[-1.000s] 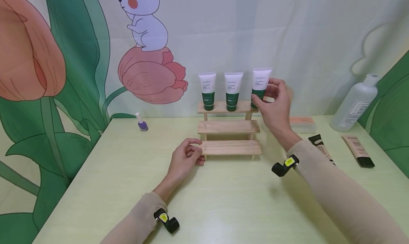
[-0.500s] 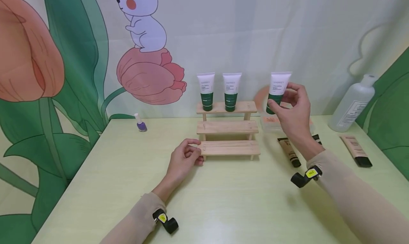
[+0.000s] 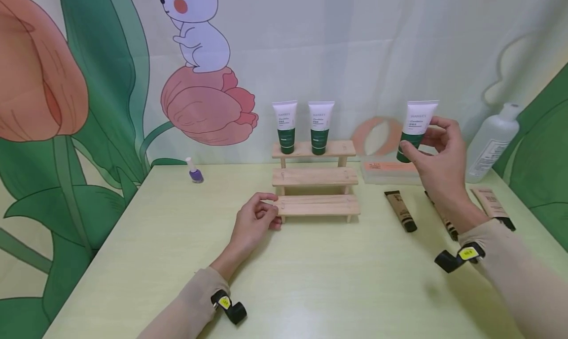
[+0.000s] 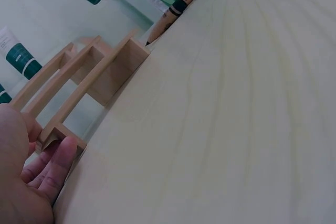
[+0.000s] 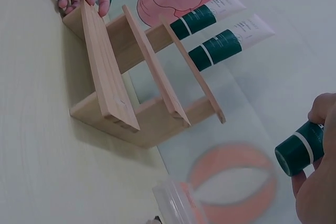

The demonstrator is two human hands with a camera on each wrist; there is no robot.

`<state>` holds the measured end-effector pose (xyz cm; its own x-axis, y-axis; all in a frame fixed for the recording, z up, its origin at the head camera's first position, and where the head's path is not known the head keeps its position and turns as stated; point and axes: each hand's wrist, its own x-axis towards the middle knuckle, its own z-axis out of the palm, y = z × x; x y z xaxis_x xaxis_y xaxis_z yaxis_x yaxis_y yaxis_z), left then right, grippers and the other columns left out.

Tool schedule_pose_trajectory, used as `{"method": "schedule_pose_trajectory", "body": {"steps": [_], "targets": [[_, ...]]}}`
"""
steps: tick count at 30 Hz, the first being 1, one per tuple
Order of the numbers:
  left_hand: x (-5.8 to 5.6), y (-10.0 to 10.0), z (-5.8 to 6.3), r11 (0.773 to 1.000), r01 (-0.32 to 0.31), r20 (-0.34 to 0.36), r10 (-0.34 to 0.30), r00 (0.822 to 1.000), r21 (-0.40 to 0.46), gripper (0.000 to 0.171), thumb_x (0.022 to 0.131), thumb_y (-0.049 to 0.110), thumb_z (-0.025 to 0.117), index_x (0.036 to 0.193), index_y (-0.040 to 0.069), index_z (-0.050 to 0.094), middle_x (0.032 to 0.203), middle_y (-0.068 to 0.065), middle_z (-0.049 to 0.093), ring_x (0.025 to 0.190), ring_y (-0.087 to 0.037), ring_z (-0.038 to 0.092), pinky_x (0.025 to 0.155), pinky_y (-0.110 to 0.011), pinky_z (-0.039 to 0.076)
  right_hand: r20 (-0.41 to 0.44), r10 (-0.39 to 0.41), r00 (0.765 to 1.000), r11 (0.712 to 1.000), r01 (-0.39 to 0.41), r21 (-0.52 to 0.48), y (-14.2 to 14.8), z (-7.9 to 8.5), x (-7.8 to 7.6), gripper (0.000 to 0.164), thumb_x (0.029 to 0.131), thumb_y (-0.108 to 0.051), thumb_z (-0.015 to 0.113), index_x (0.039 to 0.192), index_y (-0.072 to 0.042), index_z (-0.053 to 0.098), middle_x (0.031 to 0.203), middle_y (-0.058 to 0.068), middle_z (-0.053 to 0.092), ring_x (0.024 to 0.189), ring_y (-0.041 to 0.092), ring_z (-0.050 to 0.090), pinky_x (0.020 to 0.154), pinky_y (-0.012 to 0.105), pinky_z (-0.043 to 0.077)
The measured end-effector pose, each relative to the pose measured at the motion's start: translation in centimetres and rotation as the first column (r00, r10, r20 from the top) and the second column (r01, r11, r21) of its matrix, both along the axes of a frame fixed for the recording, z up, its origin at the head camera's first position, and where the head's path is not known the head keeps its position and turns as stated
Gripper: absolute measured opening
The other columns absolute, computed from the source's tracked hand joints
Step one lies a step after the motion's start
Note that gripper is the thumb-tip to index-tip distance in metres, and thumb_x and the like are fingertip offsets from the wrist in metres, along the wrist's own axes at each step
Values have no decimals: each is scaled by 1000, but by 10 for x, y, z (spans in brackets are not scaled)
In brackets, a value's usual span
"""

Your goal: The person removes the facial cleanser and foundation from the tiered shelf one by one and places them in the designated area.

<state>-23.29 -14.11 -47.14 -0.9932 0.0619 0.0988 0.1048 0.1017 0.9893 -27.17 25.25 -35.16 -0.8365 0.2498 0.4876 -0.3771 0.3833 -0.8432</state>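
Note:
A white and green squeeze tube is held upright in the air by my right hand, pinched between thumb and fingers to the right of the wooden stepped rack. Two matching tubes, a left one and a middle one, stand cap down on the rack's top step. My left hand grips the left end of the bottom step, with some fingers below the board in the left wrist view. In the right wrist view the held tube's green cap end shows, while the hand hides the rest.
A purple nail polish bottle stands at the back left. On the right lie a tan tube, a partly hidden tube and a pink tube. Behind them are a clear box and a leaning white bottle.
My right hand has lifted the third tube off the right end of the top step and carried it rightward. The left hand has stayed on the rack.

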Motion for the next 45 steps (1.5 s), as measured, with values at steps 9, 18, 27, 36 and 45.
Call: {"method": "schedule_pose_trajectory", "body": {"steps": [9,18,27,36,45], "targets": [[-1,1,0,1000,-6,-3,6,1000,-5,26,110,3,68,135,9,69,99,-16,76,84,-24,79,74,-33,71,9,-99,995,995,99,14,30,9,16,62,99,-10,83,153,-21,55,126,-16,61,112,7,62,89,9,55],[0,0,0,1000,-10,4,10,1000,0,25,110,3,68,134,9,69,100,-17,76,84,-25,79,74,-32,71,8,-198,980,980,198,11,61,11,38,65,97,-5,84,155,-20,58,126,-17,64,110,6,62,86,9,54],[-1,0,-2,1000,-7,11,7,1000,6,26,109,2,68,134,9,69,102,-18,76,85,-25,80,75,-32,72,48,-288,957,957,286,38,85,-3,59,65,99,-6,81,158,-21,57,123,-23,59,110,0,57,91,13,46],[-1,1,-2,1000,-4,10,4,1000,5,26,109,3,68,134,9,69,102,-18,77,85,-25,80,75,-32,72,104,-346,932,938,342,58,107,-15,78,67,103,-5,77,162,-25,53,126,-26,54,114,-4,54,97,5,49],[-1,1,0,1000,-5,13,5,1000,3,26,109,2,68,134,9,69,102,-18,77,85,-26,79,76,-32,72,120,-389,913,920,391,8,126,-36,92,65,103,0,73,160,-26,56,122,-28,54,109,-5,50,90,6,41]]}}
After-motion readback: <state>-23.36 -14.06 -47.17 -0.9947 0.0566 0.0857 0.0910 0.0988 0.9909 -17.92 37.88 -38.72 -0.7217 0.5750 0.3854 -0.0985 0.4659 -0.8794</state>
